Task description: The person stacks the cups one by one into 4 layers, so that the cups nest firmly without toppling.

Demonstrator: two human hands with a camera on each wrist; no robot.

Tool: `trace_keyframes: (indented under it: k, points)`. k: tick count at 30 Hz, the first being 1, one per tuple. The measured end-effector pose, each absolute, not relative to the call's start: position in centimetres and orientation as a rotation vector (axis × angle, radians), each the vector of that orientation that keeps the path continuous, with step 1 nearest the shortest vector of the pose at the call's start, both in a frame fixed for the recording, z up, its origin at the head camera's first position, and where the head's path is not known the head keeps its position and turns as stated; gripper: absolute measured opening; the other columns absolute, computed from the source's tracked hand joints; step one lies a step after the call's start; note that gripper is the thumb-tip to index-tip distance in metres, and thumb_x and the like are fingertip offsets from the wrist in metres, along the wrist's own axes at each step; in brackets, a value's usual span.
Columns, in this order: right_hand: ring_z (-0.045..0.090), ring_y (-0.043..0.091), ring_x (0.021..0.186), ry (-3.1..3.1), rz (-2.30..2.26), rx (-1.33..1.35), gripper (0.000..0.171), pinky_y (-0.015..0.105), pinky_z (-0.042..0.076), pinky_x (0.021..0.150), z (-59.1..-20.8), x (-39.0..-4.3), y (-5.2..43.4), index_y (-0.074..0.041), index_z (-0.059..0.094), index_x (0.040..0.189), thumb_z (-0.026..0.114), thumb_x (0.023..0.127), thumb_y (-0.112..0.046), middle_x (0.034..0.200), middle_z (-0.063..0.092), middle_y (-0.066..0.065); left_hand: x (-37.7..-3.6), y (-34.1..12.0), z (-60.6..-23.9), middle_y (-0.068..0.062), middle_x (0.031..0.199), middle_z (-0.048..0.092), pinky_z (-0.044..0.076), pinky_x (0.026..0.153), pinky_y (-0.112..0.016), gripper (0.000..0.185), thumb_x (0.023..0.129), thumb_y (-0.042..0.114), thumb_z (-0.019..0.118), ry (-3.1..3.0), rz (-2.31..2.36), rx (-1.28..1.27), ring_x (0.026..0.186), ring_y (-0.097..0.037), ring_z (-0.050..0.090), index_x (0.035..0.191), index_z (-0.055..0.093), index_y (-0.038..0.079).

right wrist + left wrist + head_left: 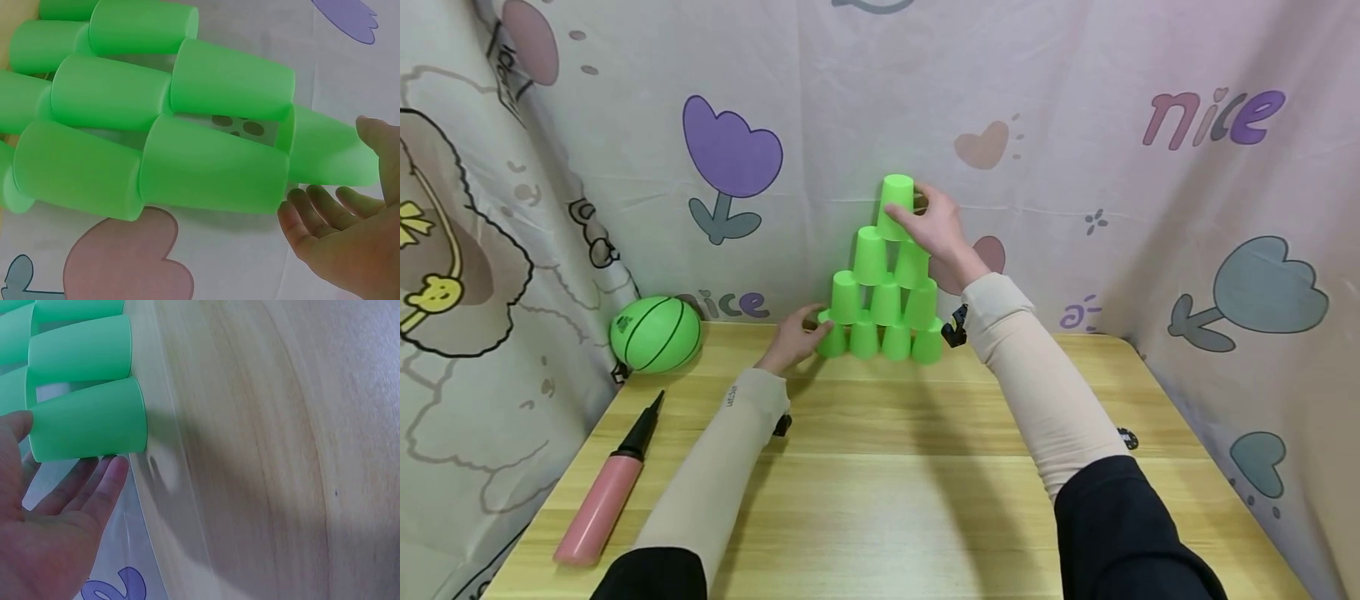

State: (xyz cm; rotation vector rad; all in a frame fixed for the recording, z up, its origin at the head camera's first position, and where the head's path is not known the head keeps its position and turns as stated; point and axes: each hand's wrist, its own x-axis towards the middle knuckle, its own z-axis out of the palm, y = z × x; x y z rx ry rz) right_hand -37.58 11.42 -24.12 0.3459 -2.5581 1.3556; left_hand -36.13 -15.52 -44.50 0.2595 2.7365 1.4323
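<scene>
A pyramid of green plastic cups (883, 300) stands upside down at the back of the wooden table (887, 475), in four rows. My right hand (928, 225) holds the top cup (896, 198), thumb in front and fingers behind. The right wrist view shows that cup (325, 159) between the thumb and the curved fingers of the hand (340, 234). On the table, my left hand (801, 335) touches the bottom-left cup (832, 342) with fairly straight fingers. In the left wrist view this cup (87, 428) lies between the thumb and fingers of that hand (62, 512).
A green ball (655, 333) lies at the back left of the table. A pink hand pump (602, 500) lies along the left edge. Printed cloth (1075, 167) hangs on three sides, just behind the cups. A small black object (1126, 438) sits near the right edge.
</scene>
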Motion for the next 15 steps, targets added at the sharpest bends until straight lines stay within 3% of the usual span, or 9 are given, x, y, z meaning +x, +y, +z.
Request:
trace_keyframes:
  k: [9,15]
  points:
    - [0.056,0.026,0.141,-2.517,1.389,0.298,0.080,0.040,0.048,0.118,-24.3,-36.2,13.9,-0.018,0.039,0.162,0.070,0.098,-0.055,0.157,0.054,0.012,-36.2,-15.7,-44.6,-0.027,0.141,0.060,0.061,0.098,-0.052,0.062,0.109,0.042,0.055,2.773,1.397,0.261,0.126,-0.042,0.062,0.162,0.039,0.016]
    - [0.058,0.033,0.136,-2.439,1.407,0.330,0.074,0.046,0.047,0.119,-26.0,-35.1,16.2,-0.010,0.045,0.158,0.071,0.099,-0.047,0.151,0.057,0.021,-35.7,-16.7,-44.1,-0.030,0.158,0.046,0.047,0.116,-0.062,0.067,0.110,0.042,0.052,2.779,1.373,0.270,0.143,-0.048,0.048,0.167,0.030,0.015]
